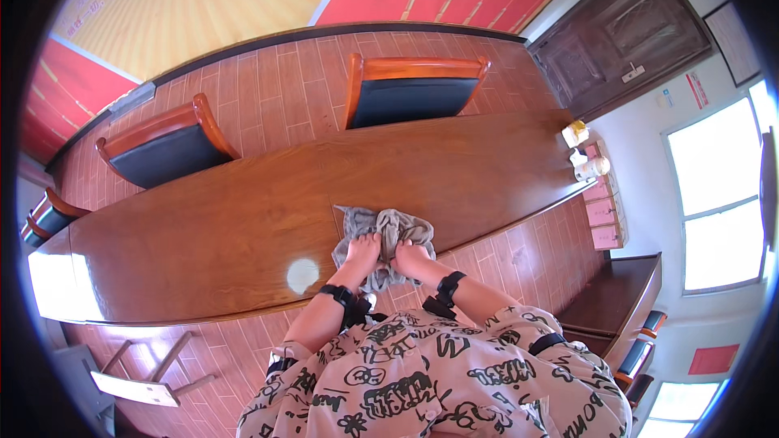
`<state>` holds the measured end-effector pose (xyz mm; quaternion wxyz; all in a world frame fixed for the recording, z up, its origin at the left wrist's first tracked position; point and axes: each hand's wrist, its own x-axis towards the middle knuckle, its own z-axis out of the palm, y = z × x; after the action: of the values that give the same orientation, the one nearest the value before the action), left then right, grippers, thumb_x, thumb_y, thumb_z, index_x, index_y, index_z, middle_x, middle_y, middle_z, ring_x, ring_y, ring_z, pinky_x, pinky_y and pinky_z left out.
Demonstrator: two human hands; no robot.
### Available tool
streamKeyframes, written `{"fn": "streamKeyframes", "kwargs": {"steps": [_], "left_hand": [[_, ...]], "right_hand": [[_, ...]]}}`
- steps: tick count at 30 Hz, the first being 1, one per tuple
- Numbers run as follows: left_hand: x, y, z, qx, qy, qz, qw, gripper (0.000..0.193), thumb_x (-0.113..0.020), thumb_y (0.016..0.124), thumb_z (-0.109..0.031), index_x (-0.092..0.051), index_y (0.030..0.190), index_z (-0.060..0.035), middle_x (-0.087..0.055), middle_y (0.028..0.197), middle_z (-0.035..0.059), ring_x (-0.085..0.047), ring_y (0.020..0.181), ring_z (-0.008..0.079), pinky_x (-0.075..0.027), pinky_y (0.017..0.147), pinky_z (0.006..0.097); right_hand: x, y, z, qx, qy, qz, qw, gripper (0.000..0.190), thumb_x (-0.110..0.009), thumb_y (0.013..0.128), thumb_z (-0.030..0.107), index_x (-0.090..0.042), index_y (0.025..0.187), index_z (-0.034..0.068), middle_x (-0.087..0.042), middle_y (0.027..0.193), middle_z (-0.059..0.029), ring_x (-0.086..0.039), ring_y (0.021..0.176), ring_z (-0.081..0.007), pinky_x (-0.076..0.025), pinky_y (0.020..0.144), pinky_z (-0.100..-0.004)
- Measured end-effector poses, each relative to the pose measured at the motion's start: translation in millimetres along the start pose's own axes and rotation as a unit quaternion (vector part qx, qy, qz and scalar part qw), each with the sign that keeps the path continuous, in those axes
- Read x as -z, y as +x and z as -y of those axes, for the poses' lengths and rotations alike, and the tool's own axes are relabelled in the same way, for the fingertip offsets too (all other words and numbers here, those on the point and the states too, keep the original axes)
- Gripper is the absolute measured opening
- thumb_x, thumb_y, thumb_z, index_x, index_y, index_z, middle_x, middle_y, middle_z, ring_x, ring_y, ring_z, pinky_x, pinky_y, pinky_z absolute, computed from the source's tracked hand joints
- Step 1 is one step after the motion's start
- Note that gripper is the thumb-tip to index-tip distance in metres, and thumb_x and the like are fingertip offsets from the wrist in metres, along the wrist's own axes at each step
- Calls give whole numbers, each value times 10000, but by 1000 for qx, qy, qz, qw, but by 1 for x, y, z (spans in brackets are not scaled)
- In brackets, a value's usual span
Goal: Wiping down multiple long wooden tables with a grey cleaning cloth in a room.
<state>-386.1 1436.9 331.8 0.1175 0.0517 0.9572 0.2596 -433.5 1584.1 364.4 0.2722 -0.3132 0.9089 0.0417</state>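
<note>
A crumpled grey-brown cloth [406,225] lies bunched at the near edge of a long brown wooden table [243,225], with part of it hanging towards the floor. My left hand [365,250] grips the cloth's left part, fingers bent over it. Close beside it, my right hand [409,255] is closed on the right part of the same cloth. Both hands are nearly touching, and the folds hide some fingertips. Black straps go round both forearms.
Two wooden chairs with dark backs, a left one [167,149] and a middle one [417,94], stand beyond the table. A bottle [591,168] and a small yellow-and-white pack [575,133] sit at its right end, near pink boxes [602,212]. A stool [137,388] is at lower left.
</note>
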Motion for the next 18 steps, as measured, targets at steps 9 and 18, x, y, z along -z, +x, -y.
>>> {"fn": "streamKeyframes", "kwargs": {"steps": [9, 18], "left_hand": [[30, 84, 33, 29, 48, -38, 998, 674, -799, 528, -295, -446, 1034, -26, -575, 979, 135, -580, 926, 284, -488, 749, 376], [62, 168, 43, 106, 88, -1, 990, 637, -787, 564, -295, -443, 1040, -48, -585, 988, 120, -589, 934, 265, -478, 772, 379]], "right_hand": [[48, 80, -27, 5, -32, 9, 999, 537, -485, 782, 324, -411, 1139, -70, -509, 1059, -255, -606, 833, -364, -504, 694, -447], [95, 151, -70, 42, -53, -4, 998, 549, -476, 785, 332, -405, 1178, -45, -507, 1085, -227, -597, 880, -348, -459, 749, -473]]}}
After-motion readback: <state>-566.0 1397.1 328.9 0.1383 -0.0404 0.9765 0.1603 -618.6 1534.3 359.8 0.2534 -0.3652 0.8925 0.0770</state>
